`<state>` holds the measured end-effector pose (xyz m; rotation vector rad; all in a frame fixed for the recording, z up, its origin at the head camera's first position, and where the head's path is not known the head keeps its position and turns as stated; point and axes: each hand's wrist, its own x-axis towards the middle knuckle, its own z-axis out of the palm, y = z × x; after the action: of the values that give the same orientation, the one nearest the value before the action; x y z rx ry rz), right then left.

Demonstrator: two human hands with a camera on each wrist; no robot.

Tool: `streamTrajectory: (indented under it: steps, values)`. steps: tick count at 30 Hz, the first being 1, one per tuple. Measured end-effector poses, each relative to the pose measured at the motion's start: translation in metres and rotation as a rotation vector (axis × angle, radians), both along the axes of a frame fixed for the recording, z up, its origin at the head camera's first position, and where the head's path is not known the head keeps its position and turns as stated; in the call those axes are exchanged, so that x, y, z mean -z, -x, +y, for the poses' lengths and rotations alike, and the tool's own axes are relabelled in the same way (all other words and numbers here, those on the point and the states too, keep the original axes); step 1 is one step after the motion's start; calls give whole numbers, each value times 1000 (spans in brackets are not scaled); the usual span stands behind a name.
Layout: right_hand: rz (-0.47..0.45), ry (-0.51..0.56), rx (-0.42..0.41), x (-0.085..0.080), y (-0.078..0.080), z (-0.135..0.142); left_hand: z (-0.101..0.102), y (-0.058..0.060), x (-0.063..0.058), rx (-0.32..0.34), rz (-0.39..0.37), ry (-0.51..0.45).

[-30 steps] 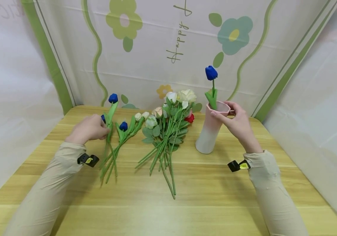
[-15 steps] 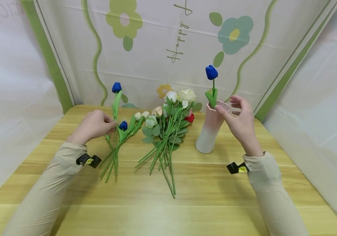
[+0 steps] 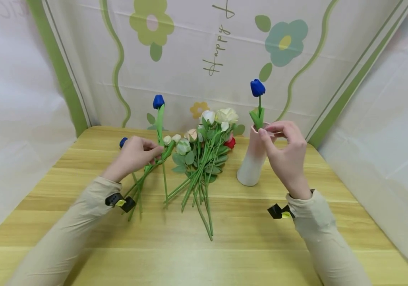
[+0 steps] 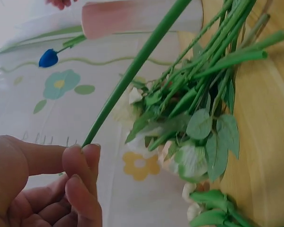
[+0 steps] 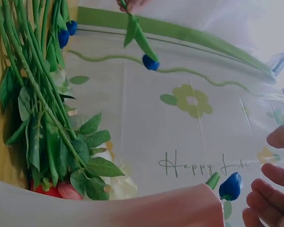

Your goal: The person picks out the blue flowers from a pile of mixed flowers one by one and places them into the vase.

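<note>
My left hand (image 3: 137,154) pinches the green stem of an upright blue tulip (image 3: 158,101), lifted above the table. The left wrist view shows the stem (image 4: 132,71) between thumb and fingertips. A pink-and-white vase (image 3: 250,171) stands at the right with another blue tulip (image 3: 258,87) upright in it. Beside the vase's rim is my right hand (image 3: 289,153); in the right wrist view its fingers (image 5: 265,201) are relaxed and spread from the thumb, with nothing visible between them. Another blue tulip (image 3: 123,142) lies behind my left hand, partly hidden.
A bunch of roses (image 3: 205,159) with leaves and long stems lies mid-table, between my hands. White-budded flowers (image 3: 167,140) lie left of it, their stems crossing other green stems. A printed cloth (image 3: 189,51) hangs behind the wooden table (image 3: 204,262).
My left hand has lifted the blue tulip from the left pile and carried it rightward. My right hand has let go of the vase's rim and shifted slightly, staying close to it.
</note>
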<state>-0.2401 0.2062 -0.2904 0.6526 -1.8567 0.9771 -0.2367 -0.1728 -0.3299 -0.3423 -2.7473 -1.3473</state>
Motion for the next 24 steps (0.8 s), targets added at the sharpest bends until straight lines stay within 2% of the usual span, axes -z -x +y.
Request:
streamTrajectory:
  steps: [4,9,12,18,20,24]
  values:
    - [12,22,-41,6,1,-6,16,-3,5,18,3,-65]
    - [-16,-23,-122,13,-1,-18,34,-9,10,49,-12,-143]
    - [-133,-110,-184,14,-3,-28,40,-14,10,70,24,-166]
    - [-526,-361,-339,19,-7,-47,48,-25,7,94,70,-173]
    - [-584,-407,-367,22,-7,-54,51,-27,8,106,76,-193]
    - [-590,-482,-386,25,-10,-66,58,-29,12,144,102,-240]
